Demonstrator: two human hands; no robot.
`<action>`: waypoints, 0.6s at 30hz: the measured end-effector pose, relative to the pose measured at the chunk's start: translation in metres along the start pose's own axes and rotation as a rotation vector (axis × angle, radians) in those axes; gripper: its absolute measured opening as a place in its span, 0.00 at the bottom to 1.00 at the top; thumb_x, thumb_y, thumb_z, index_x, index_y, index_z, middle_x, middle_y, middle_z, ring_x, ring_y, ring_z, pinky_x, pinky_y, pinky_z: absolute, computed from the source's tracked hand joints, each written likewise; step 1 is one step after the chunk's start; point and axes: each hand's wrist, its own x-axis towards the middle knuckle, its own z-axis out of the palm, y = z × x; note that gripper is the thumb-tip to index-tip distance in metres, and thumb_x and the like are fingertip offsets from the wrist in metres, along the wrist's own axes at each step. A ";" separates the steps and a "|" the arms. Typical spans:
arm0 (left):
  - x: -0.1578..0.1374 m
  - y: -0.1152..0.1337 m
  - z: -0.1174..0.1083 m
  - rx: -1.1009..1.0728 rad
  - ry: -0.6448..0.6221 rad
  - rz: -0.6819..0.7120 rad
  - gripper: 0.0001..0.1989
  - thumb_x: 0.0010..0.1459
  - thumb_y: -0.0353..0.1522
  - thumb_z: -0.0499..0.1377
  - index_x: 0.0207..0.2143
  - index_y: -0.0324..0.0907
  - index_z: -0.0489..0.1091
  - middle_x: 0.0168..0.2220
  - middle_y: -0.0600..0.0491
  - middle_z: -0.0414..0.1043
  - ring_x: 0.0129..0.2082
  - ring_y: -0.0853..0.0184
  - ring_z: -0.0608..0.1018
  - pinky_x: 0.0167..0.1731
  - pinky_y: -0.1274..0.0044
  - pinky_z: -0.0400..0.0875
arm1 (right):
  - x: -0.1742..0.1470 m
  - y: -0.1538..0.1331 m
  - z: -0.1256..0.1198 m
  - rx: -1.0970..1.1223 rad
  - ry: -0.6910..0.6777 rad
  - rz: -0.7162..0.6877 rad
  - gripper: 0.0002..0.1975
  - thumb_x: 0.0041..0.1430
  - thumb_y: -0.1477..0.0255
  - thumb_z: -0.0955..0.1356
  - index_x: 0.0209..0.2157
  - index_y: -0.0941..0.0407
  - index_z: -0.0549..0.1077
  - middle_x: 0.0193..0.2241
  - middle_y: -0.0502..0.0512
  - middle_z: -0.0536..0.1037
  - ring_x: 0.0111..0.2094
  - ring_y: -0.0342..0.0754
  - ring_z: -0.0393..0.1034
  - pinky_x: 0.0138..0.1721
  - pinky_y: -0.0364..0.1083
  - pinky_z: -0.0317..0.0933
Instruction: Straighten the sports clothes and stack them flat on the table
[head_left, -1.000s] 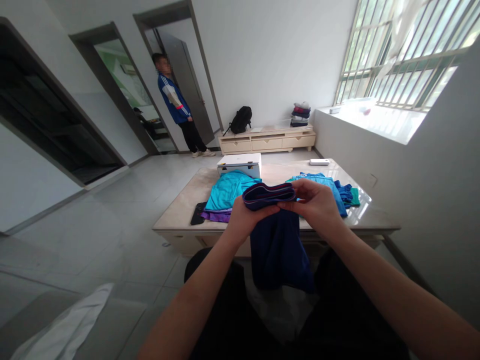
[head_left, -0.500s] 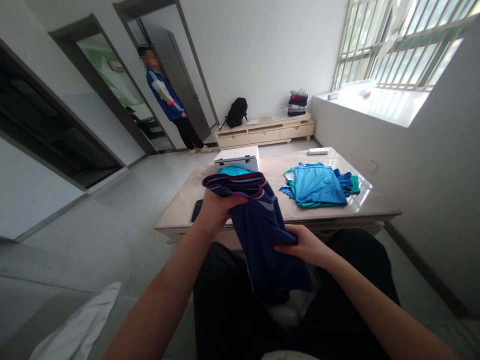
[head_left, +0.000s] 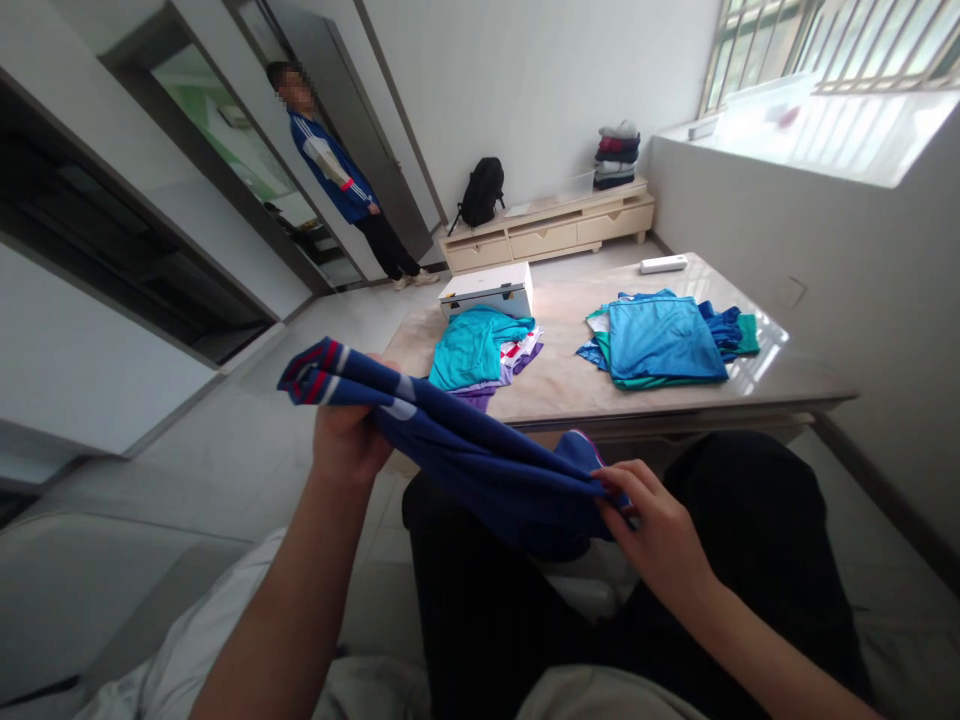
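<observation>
— Head view first: where is the dark blue cloth garment with red and white striped trim (head_left: 465, 455) relative to the hands?

— It stretches slantwise between them, above the person's lap in black trousers (head_left: 750, 540); the left hand (head_left: 346, 440) is closed around the upper, striped end, which sticks out past the fist to the left; the right hand (head_left: 656, 525) pinches the lower end between thumb and fingers, so the cloth runs down from upper left to lower right; a loose fold sags just below the right hand's grip.

— And the low pale marble-topped table (head_left: 570, 385)?

— It stands beyond the garment, near its front edge but apart from it; a turquoise and purple heap of clothes (head_left: 480, 350) lies at the tabletop's left front part; a white flat box (head_left: 487, 290) sits just behind that heap at the far left corner; a folded stack of light blue and green shirts (head_left: 660, 340) lies toward the right edge; a small white remote-like bar (head_left: 663, 264) rests at the far right corner.

— Anyone else?

— A person in a blue jacket with white stripes (head_left: 334, 180) stands by a doorway, well apart; a black backpack (head_left: 481, 190) leans on a cream low cabinet (head_left: 555, 230) against the far wall.
</observation>
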 end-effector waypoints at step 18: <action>-0.066 0.034 -0.090 -0.020 0.227 -0.173 0.23 0.56 0.46 0.69 0.25 0.42 0.62 0.23 0.66 0.70 0.27 0.76 0.68 0.30 0.80 0.68 | -0.010 0.034 0.122 0.607 -0.461 0.797 0.33 0.56 0.51 0.72 0.54 0.61 0.75 0.40 0.62 0.82 0.34 0.51 0.75 0.27 0.44 0.65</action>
